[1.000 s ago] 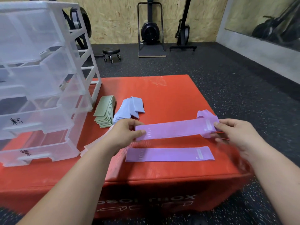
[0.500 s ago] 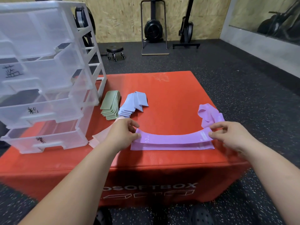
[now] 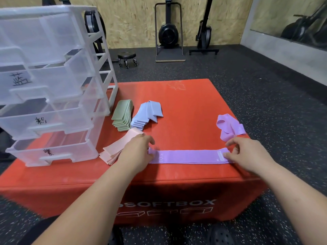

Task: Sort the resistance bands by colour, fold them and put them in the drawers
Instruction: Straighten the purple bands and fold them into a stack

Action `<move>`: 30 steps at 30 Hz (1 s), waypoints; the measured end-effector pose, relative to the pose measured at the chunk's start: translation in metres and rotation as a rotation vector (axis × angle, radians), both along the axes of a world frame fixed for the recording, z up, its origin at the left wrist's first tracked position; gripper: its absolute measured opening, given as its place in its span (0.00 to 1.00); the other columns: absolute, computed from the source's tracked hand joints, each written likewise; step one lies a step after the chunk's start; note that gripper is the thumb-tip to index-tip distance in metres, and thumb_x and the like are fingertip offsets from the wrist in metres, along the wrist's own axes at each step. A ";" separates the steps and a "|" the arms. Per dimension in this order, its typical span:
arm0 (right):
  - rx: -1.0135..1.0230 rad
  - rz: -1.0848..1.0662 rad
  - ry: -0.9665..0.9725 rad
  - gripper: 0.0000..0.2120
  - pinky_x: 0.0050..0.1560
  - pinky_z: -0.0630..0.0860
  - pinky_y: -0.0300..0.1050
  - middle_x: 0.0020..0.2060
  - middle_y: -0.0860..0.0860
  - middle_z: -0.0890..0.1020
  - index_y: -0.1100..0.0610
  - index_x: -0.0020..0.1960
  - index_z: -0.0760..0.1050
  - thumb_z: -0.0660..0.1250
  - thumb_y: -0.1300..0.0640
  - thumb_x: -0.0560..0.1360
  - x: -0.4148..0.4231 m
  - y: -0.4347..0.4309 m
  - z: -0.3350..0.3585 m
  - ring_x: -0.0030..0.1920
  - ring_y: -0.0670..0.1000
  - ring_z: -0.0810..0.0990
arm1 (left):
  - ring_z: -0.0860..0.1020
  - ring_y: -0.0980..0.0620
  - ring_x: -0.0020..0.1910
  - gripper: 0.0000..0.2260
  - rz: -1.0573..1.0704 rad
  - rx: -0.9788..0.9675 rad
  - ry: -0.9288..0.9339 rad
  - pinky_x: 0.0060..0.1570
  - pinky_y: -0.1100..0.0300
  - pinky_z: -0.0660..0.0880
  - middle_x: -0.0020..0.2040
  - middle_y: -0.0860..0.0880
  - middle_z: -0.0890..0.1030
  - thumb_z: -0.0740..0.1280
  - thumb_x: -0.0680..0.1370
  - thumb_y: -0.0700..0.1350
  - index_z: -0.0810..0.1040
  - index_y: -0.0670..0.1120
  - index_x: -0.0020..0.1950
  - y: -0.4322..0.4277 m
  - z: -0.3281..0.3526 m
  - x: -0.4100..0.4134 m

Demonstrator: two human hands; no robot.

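A red foam plyo box point(image 3: 185, 103) with a finely ribbed top stands on black speckled rubber flooring point(image 3: 265, 96), and everything here is placed against it. Along the box's near edge a purple resistance band point(image 3: 187, 157) lies flat and stretched lengthwise, with "10" printed close to its left end and a pale label close to its right end. The left hand point(image 3: 139, 151) rests on the band's left end, fingers curled together and pressing the fabric to the box top; the right hand point(image 3: 247, 152) sits on the right end, thumb and fingertips drawn together in a pinch at the label. By the box's right edge, just behind the right hand, a loose purple band point(image 3: 228, 127) lies crumpled. Toward the box's left side, a fanned stack of pink bands point(image 3: 118, 149) touches the left wrist, with a stack of folded green bands point(image 3: 123, 114) and a stack of folded light blue bands point(image 3: 146, 114) behind it, side by side. On the box's left rear corner stands a translucent plastic drawer unit point(image 3: 53, 85), its drawers pulled out by differing amounts and marked with handwritten black characters. Beyond the box, against an OSB-panelled wall point(image 3: 134, 20), are a small wheeled stool point(image 3: 127, 58) and two upright exercise machines point(image 3: 169, 32); a mirror point(image 3: 292, 20) lines the right-hand wall.
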State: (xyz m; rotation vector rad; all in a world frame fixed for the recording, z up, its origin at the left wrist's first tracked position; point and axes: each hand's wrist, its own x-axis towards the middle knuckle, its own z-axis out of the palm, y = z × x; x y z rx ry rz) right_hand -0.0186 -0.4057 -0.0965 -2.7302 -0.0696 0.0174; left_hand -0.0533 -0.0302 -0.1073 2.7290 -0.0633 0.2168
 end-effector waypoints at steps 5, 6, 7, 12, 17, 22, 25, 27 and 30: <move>-0.003 0.159 0.003 0.25 0.53 0.77 0.43 0.49 0.38 0.82 0.41 0.60 0.80 0.82 0.47 0.65 0.004 -0.013 0.009 0.46 0.38 0.81 | 0.75 0.55 0.51 0.23 -0.096 -0.002 0.045 0.52 0.53 0.78 0.57 0.55 0.75 0.79 0.72 0.52 0.80 0.57 0.66 0.011 0.005 0.003; -0.006 0.220 0.021 0.28 0.55 0.75 0.39 0.55 0.37 0.80 0.40 0.62 0.79 0.83 0.47 0.65 0.004 -0.016 0.010 0.50 0.35 0.80 | 0.75 0.55 0.54 0.26 -0.140 0.014 0.072 0.54 0.53 0.77 0.59 0.55 0.75 0.80 0.71 0.53 0.79 0.58 0.68 0.014 0.006 0.003; -0.007 0.275 0.045 0.29 0.57 0.72 0.33 0.59 0.36 0.79 0.40 0.64 0.79 0.84 0.49 0.65 0.004 -0.019 0.010 0.52 0.32 0.78 | 0.74 0.54 0.57 0.29 -0.184 0.033 0.099 0.57 0.53 0.76 0.60 0.56 0.76 0.81 0.70 0.54 0.78 0.58 0.69 0.017 0.006 0.004; -0.024 0.330 0.080 0.30 0.55 0.67 0.23 0.59 0.35 0.81 0.42 0.66 0.79 0.83 0.52 0.67 0.002 -0.024 0.007 0.51 0.27 0.76 | 0.75 0.56 0.61 0.31 -0.254 0.074 0.141 0.58 0.58 0.73 0.62 0.58 0.79 0.82 0.70 0.54 0.77 0.58 0.72 0.022 0.005 0.000; -0.013 0.316 0.062 0.28 0.59 0.74 0.35 0.57 0.35 0.82 0.42 0.64 0.80 0.84 0.52 0.67 0.002 -0.022 0.007 0.54 0.36 0.80 | 0.76 0.57 0.58 0.27 -0.249 0.066 0.110 0.53 0.62 0.71 0.59 0.59 0.79 0.81 0.72 0.52 0.78 0.57 0.69 0.022 0.006 0.000; 0.000 0.319 0.087 0.28 0.61 0.74 0.35 0.56 0.34 0.81 0.39 0.63 0.80 0.84 0.50 0.65 0.003 -0.023 0.008 0.55 0.35 0.80 | 0.74 0.57 0.64 0.28 -0.261 0.061 0.114 0.61 0.57 0.74 0.60 0.58 0.78 0.81 0.70 0.56 0.79 0.59 0.69 0.022 0.005 0.002; 0.066 0.316 0.103 0.28 0.60 0.74 0.30 0.56 0.31 0.81 0.38 0.61 0.80 0.85 0.50 0.64 0.004 -0.026 0.012 0.54 0.30 0.80 | 0.73 0.58 0.59 0.27 -0.285 0.053 0.080 0.59 0.57 0.74 0.58 0.58 0.77 0.80 0.71 0.58 0.79 0.58 0.69 0.019 0.004 0.004; 0.100 0.268 0.051 0.25 0.57 0.75 0.32 0.53 0.31 0.83 0.38 0.58 0.82 0.85 0.50 0.65 0.006 -0.029 0.017 0.51 0.30 0.80 | 0.74 0.56 0.59 0.24 -0.285 0.038 0.042 0.58 0.58 0.75 0.58 0.57 0.78 0.79 0.73 0.56 0.80 0.57 0.68 0.013 0.004 0.007; 0.118 0.136 -0.085 0.14 0.54 0.77 0.40 0.47 0.34 0.85 0.38 0.52 0.83 0.81 0.52 0.70 0.014 -0.035 0.022 0.46 0.36 0.82 | 0.76 0.54 0.58 0.21 -0.280 0.031 0.002 0.60 0.54 0.76 0.58 0.57 0.79 0.76 0.74 0.54 0.81 0.56 0.67 0.000 0.003 0.014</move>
